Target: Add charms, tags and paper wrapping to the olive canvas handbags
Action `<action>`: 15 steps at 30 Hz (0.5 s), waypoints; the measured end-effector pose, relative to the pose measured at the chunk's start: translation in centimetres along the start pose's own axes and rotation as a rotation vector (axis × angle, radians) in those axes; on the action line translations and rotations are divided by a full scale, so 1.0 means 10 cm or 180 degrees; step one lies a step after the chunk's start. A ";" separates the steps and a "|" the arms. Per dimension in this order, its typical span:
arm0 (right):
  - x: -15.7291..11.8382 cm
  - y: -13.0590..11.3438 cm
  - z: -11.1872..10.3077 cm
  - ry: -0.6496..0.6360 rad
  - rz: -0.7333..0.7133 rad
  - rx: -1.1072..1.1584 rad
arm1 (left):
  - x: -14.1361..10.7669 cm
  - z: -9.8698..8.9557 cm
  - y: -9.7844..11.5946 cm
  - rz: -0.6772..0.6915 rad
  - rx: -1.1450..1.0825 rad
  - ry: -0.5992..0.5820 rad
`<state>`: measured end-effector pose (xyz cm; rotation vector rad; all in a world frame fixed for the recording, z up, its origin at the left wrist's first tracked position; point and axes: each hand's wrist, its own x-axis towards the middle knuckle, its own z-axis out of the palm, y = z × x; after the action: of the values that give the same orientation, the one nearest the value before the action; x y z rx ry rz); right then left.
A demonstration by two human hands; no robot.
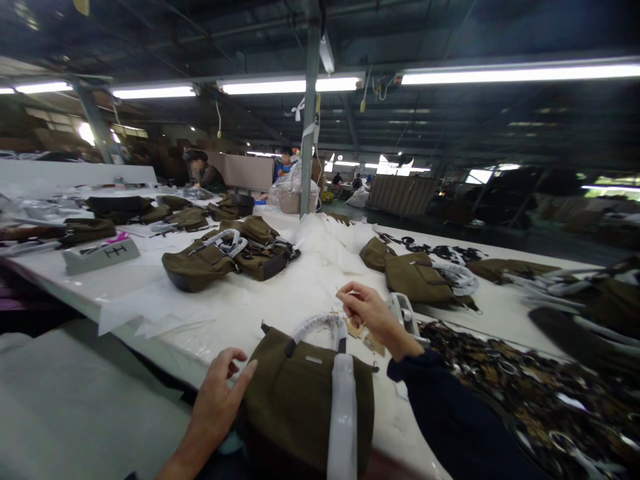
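An olive-green handbag (300, 393) stands upright at the near edge of the white table, with one wrapped handle arched up and the other hanging over its front. My left hand (223, 387) is at the bag's left side, fingers apart and curved, the thumb by its upper left edge. Above and behind the bag's top right, my right hand (367, 310) is raised with thumb and fingertips pinched together; whatever they hold, if anything, is too small to make out. Small tan pieces (370, 340) lie beneath that hand.
Dark straps and metal rings (520, 393) are heaped at the right. More olive bags (200, 263) lie left of centre and others (417, 277) at right. White sheets (320, 267) cover the middle of the table (190, 327). A post (307, 147) rises behind; people sit farther back.
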<state>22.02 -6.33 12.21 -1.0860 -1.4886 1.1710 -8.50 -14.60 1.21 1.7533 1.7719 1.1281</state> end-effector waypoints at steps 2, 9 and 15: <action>0.02 0.25 0.26 -0.0314 0.0503 -0.0280 | 0.26 0.14 0.13 0.0270 -0.0191 -0.0266; 0.20 1.06 0.67 -0.0324 0.1630 -0.1073 | 1.01 0.95 0.21 0.0131 0.0210 -0.1500; 0.35 1.37 0.61 -0.0360 0.2080 -0.1536 | 1.21 1.15 0.14 -0.0153 0.0004 -0.1536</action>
<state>16.68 -1.77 -1.47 -1.9674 -1.5985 1.3483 -0.42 -0.16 -1.51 1.7842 1.5053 0.6118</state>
